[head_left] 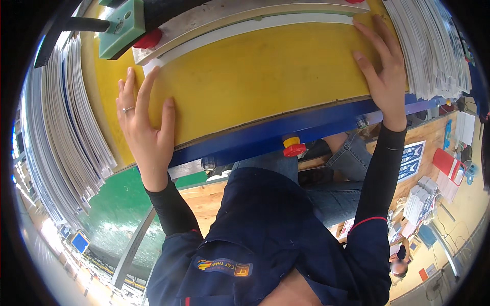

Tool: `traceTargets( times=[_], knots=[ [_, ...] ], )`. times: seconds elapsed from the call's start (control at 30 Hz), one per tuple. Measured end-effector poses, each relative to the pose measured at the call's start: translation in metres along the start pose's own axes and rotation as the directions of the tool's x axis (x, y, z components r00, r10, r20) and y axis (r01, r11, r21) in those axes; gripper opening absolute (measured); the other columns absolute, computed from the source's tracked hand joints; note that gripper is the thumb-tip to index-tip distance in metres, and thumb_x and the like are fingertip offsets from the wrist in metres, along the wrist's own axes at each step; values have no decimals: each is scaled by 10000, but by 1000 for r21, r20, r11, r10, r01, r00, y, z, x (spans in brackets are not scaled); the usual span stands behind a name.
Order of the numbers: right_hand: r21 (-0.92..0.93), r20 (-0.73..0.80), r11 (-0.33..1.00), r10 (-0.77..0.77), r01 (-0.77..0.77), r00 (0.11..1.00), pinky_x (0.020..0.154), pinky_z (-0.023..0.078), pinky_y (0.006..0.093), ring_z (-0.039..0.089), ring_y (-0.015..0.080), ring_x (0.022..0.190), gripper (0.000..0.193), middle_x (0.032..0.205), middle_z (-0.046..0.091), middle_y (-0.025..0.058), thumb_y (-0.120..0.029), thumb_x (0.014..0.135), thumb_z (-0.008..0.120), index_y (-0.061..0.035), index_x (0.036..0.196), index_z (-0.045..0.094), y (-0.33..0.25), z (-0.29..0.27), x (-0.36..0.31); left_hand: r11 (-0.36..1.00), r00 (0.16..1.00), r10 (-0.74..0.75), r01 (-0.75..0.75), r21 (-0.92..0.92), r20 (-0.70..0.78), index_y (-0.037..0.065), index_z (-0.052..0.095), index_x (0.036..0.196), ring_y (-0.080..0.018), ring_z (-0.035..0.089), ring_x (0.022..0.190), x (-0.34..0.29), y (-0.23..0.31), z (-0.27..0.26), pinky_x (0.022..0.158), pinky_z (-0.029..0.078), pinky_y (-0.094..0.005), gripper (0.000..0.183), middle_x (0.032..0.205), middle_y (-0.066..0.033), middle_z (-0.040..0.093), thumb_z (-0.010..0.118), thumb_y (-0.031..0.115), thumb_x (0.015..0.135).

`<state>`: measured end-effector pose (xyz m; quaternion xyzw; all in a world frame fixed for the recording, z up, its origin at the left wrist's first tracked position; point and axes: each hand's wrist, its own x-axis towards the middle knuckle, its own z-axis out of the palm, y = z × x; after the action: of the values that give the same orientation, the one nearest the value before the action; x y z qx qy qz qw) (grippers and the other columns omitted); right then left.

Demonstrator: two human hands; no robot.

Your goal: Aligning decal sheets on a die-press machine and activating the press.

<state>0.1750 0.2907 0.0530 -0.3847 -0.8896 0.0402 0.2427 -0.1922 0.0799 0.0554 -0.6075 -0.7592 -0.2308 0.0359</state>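
Observation:
A long white strip (pixel 245 29), which looks like the edge of paper, lies on a yellow work surface (pixel 255 71) along a pale metal bar (pixel 224 24). My left hand (pixel 145 120), with a ring on one finger, rests open with fingers spread; its index fingertip is at the strip's left end. At the strip's right end, my right hand (pixel 385 71) is open too, one fingertip touching or very near it and the thumb over the yellow surface. Neither hand grasps anything. How far the strip reaches beneath the bar is hidden.
Tall stacks of paper sheets stand on the left (pixel 69 127) and right (pixel 429 48). A green block (pixel 121 29) and a red knob (pixel 148 39) sit by the bar's left end. Along the blue front edge (pixel 245 127) is a red-and-yellow button (pixel 293 147). Another person (pixel 399 260) is far right.

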Motion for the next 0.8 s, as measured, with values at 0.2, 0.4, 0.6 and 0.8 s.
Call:
traceTargets(
  times=[0.2,0.4,0.6,0.8],
  knots=[
    [-8,-2,1000,-11,11,1000,1180,360,460,459,407,1426,467,1554,478,186,-312,934,630,-207,1388,651,3,1,0,1000,1000,-1,1,1,-2,176,629,1395,-425,401,1461,-1,0,1,1210,260,-546,462,1565,-179,463,642,229,936],
    [-4,-7,1000,-16,16,1000,1180,361,464,461,399,1426,464,1556,480,173,-317,935,626,-214,1386,654,4,1,0,1000,1000,3,-3,-17,-7,145,636,1381,-448,416,1440,0,0,-1,1187,297,-527,460,1552,-196,474,652,205,925],
    [8,-8,1000,-4,4,1000,1186,356,458,457,396,1429,464,1556,484,165,-323,941,619,-215,1391,648,2,1,0,1000,1000,8,-8,-10,-6,132,636,1377,-445,410,1446,0,0,0,1190,291,-528,463,1551,-197,475,658,206,921],
    [-24,-45,999,-39,38,998,1162,373,471,480,386,1399,450,1534,502,170,-352,930,658,-251,1369,661,10,5,-2,1000,1000,-4,4,-9,-2,134,638,1375,-438,389,1463,0,-1,0,1206,258,-545,462,1556,-186,473,659,238,926]
  ],
)
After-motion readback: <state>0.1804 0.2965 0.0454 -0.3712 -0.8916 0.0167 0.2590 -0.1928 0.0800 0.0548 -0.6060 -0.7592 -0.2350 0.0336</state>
